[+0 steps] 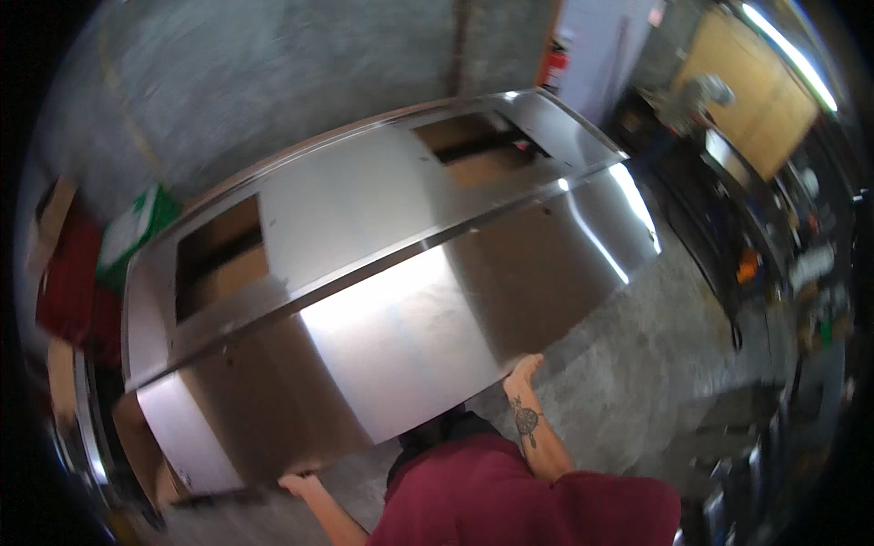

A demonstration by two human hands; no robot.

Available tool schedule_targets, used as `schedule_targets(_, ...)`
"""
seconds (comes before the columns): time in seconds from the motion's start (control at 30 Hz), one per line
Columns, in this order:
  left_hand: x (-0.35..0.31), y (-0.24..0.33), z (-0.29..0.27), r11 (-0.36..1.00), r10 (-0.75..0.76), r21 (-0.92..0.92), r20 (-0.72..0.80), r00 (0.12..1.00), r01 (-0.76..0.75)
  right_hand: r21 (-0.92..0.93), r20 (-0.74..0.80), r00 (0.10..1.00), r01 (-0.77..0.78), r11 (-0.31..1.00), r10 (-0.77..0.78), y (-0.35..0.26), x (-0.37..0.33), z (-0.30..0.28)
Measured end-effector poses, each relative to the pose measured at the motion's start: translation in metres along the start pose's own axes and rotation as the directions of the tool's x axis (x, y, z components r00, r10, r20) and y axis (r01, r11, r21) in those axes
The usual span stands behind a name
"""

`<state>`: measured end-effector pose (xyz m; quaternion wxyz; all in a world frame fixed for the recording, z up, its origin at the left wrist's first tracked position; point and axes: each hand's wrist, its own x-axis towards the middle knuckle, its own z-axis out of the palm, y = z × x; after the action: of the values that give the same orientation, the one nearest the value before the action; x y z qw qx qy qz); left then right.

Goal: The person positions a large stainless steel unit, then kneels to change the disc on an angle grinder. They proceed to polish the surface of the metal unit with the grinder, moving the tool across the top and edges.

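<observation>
A long, shiny sheet-metal panel (401, 318) slants down toward me. My left hand (299, 482) is closed on its near edge, toward the left end. Farther right, my right hand (523, 371) grips the same edge, its fingers partly hidden by the metal. Beyond the panel lies a large brushed-metal countertop (346, 205) with two rectangular cutouts, one near each end. Through the openings I see brown surfaces and dark gaps. The panel's far edge runs along the countertop's raised front lip; whether they are joined I cannot tell.
A concrete wall (273, 73) stands behind the countertop. At left are a green-and-white box (137, 232) and a red case (68, 282). A fire extinguisher (554, 68) hangs at the back. Another person (692, 102) stands by a cluttered bench at far right. Concrete floor (628, 364) extends to my right.
</observation>
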<state>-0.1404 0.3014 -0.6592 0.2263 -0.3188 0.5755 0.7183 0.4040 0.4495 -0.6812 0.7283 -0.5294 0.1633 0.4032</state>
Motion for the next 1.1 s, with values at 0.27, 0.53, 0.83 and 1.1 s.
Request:
schedule_targets(0.27, 0.049, -0.005, 0.004, 0.991, -0.125, 0.076, 0.308, 0.943, 0.106, -0.160, -0.114, 0.991, 0.058, 0.985, -0.077, 0.010, 0.038, -0.018)
schedule_targets(0.53, 0.071, 0.004, 0.021, 0.979, -0.122, 0.192, 0.269, 0.955, 0.071, -0.085, -0.141, 0.987, -0.088, 0.992, 0.075, 0.007, 0.023, 0.004)
schedule_targets(0.83, 0.081, 0.004, 0.036, 0.959, -0.051, 0.283, 0.229, 0.972, -0.016, -0.414, 0.042, 0.991, -0.095, 0.905, 0.123, -0.007, 0.015, 0.010)
schedule_targets(1.1, 0.088, -0.001, 0.037, 0.960, -0.091, 0.279, 0.355, 0.931, -0.013, -0.461, 0.149, 0.985, -0.005, 0.888, 0.083, -0.017, 0.011, -0.009)
